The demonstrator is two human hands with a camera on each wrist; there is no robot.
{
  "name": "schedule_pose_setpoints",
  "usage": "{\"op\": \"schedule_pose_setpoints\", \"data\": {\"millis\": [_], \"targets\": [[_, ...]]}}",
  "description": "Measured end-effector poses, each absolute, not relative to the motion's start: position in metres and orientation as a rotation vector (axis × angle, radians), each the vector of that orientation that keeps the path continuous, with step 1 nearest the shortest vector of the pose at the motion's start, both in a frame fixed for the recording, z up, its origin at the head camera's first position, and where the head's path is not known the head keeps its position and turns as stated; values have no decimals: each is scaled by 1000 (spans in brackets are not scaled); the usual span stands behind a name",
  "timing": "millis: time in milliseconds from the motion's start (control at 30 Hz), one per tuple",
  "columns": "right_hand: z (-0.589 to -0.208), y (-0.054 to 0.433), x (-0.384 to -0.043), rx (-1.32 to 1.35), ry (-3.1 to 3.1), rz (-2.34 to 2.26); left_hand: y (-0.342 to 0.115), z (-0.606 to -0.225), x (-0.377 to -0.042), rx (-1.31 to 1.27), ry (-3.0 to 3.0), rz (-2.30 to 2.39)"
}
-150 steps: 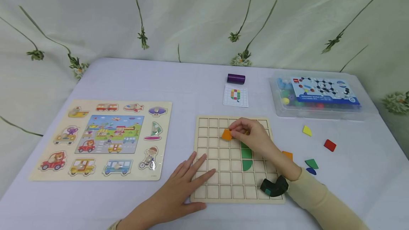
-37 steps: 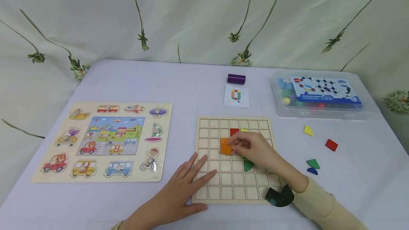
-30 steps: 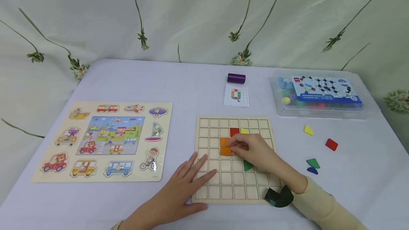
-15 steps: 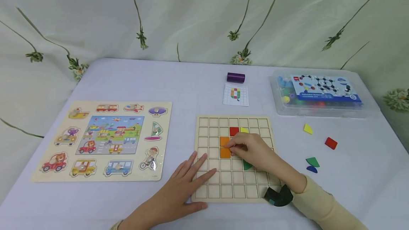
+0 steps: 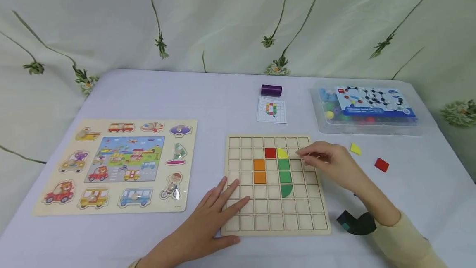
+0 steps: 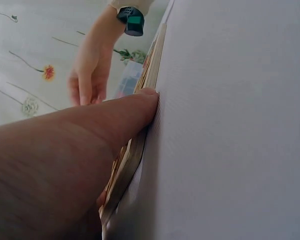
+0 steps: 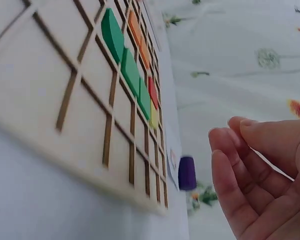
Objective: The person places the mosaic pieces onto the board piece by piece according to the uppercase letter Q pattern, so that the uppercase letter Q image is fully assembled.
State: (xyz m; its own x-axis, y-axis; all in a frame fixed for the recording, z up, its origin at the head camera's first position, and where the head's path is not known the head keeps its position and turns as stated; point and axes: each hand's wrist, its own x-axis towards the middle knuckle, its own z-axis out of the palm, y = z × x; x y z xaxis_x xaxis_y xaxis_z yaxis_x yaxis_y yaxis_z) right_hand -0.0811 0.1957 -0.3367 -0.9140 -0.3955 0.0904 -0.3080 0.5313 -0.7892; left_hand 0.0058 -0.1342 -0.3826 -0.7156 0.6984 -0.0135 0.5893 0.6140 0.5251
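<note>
There, my left hand (image 5: 208, 223) lay spread wide across the left edge of the board (image 5: 262, 222); my right hand (image 5: 333, 161) hung loosely curled, empty, above its right edge! Green tiles (image 5: 284, 176) sat in its squares!

The right wrist view crops the gridded board (image 7: 30, 75).

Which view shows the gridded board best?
Head view: it looks down on nearly the whole gridded board, with only the left hand and right hand covering bits. Right wrist view shows it slanted and cropped by the frame; left wrist view shows it near edge-on, partly behind the left hand.
</note>
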Motion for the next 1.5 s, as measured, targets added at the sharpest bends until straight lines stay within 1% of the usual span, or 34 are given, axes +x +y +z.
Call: {"op": "schedule_pose_setpoints", "data": {"millis": [67, 133, 300, 400, 567, 833, 1233, 1500], "targets": [[-339, 220, -79, -534, 2726, -1350, -135, -383, 6, 1066, 2630, 732], [-350, 252, -78, -435, 2792, -1351, -135, -383, 6, 1073, 2636, 729], [-377, 329, -74, -13, 2880, -1292, -135, -384, 6, 1096, 2656, 726], [-382, 359, -69, 224, 2884, -1224, -135, -384, 6, 1100, 2660, 726], [-392, 383, -65, 425, 2844, -1100, -135, -384, 6, 1101, 2652, 736], [-394, 382, -59, 402, 2740, -1068, -135, -384, 6, 1114, 2653, 750], [-383, 367, -58, 179, 2908, -944, -135, -385, 5, 1123, 2663, 743], [-383, 361, -57, 125, 2955, -978, -135, -385, 6, 1131, 2668, 741]]}}
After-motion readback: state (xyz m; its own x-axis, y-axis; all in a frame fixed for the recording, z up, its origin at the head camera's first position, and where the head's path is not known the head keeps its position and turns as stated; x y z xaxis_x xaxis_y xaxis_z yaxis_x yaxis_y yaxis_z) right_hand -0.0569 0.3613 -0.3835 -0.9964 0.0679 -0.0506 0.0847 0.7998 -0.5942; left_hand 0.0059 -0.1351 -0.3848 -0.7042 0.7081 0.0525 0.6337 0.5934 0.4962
